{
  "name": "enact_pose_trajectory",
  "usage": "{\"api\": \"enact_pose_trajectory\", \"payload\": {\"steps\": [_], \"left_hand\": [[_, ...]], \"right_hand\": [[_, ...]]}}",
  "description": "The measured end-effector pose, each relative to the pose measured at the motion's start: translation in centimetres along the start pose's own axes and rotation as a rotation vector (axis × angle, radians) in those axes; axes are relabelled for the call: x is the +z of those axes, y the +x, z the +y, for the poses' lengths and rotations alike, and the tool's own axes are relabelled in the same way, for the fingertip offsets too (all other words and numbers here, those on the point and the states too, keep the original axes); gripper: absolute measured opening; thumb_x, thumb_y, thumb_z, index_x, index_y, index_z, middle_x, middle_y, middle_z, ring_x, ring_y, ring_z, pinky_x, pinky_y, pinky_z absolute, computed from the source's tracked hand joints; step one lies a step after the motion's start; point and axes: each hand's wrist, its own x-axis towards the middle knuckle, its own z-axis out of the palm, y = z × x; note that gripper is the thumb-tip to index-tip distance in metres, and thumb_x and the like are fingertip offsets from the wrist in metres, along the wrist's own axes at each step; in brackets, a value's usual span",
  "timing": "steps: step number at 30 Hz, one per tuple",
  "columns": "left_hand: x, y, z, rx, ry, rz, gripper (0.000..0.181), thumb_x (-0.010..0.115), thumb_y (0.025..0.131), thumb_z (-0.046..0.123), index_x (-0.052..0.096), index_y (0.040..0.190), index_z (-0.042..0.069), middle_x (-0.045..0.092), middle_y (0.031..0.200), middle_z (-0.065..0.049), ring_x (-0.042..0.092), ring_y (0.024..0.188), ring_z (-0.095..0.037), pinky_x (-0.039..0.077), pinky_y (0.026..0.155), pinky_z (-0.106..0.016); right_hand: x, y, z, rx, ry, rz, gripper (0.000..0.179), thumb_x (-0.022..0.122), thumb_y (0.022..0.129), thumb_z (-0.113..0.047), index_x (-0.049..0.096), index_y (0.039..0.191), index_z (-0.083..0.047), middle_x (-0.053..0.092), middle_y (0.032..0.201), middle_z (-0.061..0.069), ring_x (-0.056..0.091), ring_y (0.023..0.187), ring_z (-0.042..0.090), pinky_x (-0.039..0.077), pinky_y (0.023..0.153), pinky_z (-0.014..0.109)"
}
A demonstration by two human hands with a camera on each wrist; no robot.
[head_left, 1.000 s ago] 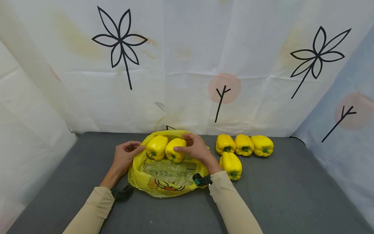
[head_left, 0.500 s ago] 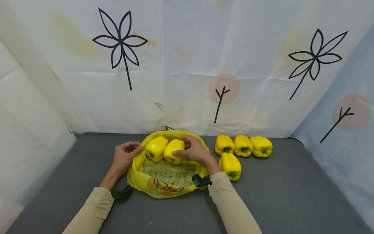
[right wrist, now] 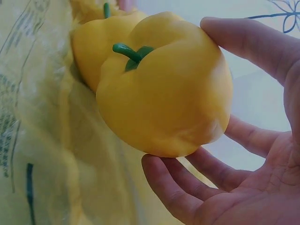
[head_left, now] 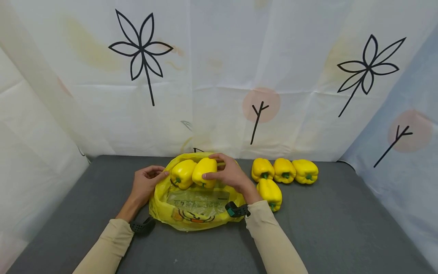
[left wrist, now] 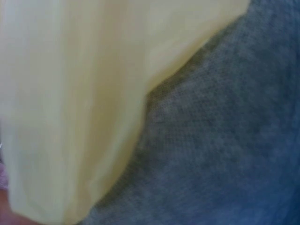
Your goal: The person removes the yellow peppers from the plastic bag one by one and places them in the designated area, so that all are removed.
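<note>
A thin yellow plastic bag (head_left: 162, 211) lies with its mouth spread wide on the table. My left hand (head_left: 145, 183) pinches its left rim between thumb and fingers. My right hand (head_left: 232, 176) grips a yellow bell pepper (head_left: 204, 172) over the bag's mouth, thumb on one side and fingers on the other. In the right wrist view that hand's fingers (right wrist: 176, 187) curl round the pepper, whose green stem shows. Beside it, a second yellow bell pepper (head_left: 181, 174) sits at the back left inside the bag. Only blurred yellow plastic (left wrist: 70, 103) and grey cloth fill the left wrist view.
To the right of the bag, three yellow bell peppers (head_left: 284, 170) stand in a row near the back edge. Another bell pepper (head_left: 269, 192) lies in front of them, partly behind the right forearm. A patterned white curtain (head_left: 219, 76) rises behind the grey table (head_left: 328, 228).
The bell pepper in my right hand dipped slightly, then came up and tipped a little within the bag's mouth. My left hand stays at the rim.
</note>
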Motion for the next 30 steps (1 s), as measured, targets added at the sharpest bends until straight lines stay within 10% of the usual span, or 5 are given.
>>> {"api": "enact_pose_trajectory", "payload": {"steps": [30], "left_hand": [[-0.2, -0.1, -0.2, 0.017, 0.009, -0.021, 0.031, 0.073, 0.095, 0.007, 0.065, 0.114, -0.015, 0.071, 0.086, 0.004, 0.067, 0.074, -0.010, 0.059, 0.063, -0.023]], "right_hand": [[-1.6, -2.5, -3.1, -0.106, -0.024, 0.045, 0.070, 0.082, 0.087, -0.017, 0.050, 0.149, -0.014, 0.044, 0.145, 0.014, 0.049, 0.128, 0.038, 0.055, 0.092, 0.052]]}}
